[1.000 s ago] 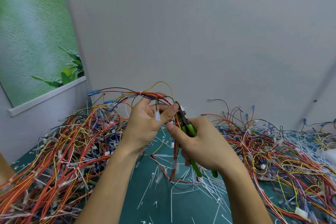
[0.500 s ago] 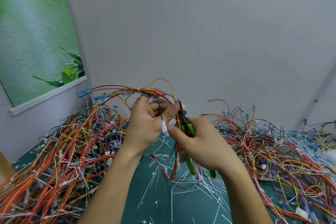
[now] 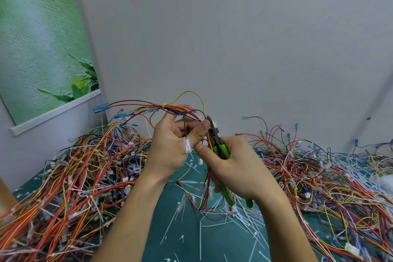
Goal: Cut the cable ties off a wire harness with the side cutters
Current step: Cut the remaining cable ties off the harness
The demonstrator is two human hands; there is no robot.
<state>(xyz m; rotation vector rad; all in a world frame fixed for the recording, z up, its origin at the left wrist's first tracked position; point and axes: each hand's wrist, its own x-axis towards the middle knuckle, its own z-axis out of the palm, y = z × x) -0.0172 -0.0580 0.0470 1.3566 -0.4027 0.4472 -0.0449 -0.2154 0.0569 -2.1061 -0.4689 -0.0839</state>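
Note:
My left hand (image 3: pixel 172 147) holds a wire harness (image 3: pixel 170 108) of red, yellow and black wires raised above the table, pinched between thumb and fingers. A white cable tie (image 3: pixel 163 105) wraps the bundle left of my fingers. A clear connector (image 3: pixel 187 144) dangles on a black wire in front of my palm. My right hand (image 3: pixel 240 168) grips the green-handled side cutters (image 3: pixel 221 149), jaws pointing up and touching the bundle beside my left thumb. Whether the jaws are around a tie I cannot tell.
Heaps of tangled harnesses lie at the left (image 3: pixel 70 187) and the right (image 3: pixel 329 176) on a green mat (image 3: pixel 191 240). Several cut white ties (image 3: pixel 244 219) litter the mat under my hands. A grey wall stands close behind.
The harness has been lifted slightly and shifted; the dangling connector swung lower in front of my left palm. The cutters stay against the bundle by my thumb.

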